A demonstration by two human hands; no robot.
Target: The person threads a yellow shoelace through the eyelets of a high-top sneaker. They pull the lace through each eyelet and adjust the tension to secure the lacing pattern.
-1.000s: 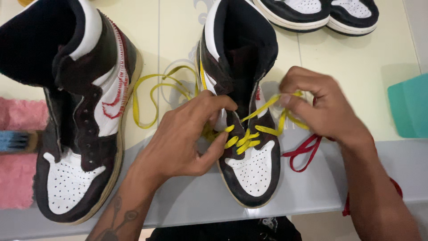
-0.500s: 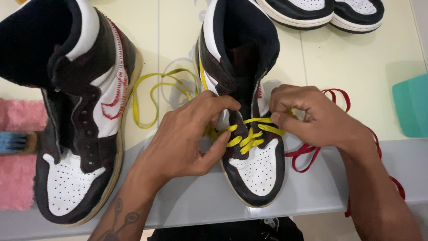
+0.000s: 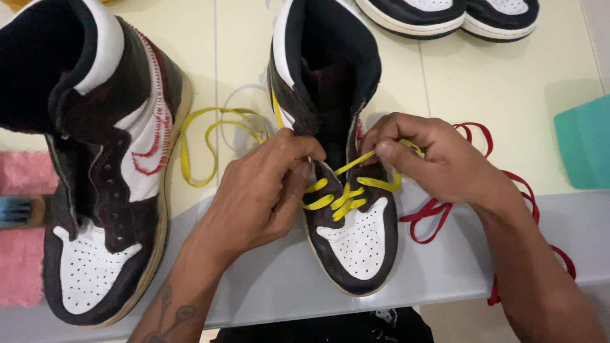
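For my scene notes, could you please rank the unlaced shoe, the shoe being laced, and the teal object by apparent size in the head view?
1. unlaced shoe, looks largest
2. shoe being laced, partly covered by both hands
3. teal object, cut off by the frame edge, so unsure

Shoe-care workbench (sneakers (image 3: 95, 171), loose laces (image 3: 210, 136), brush (image 3: 19, 211)).

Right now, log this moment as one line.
left hand: steadies laced sneaker | right hand: pinches yellow lace | red lace: loose beside

Top sneakers (image 3: 445, 16) cropped, brush (image 3: 19, 211) cut off (left edge), teal box (image 3: 584, 149) partly out
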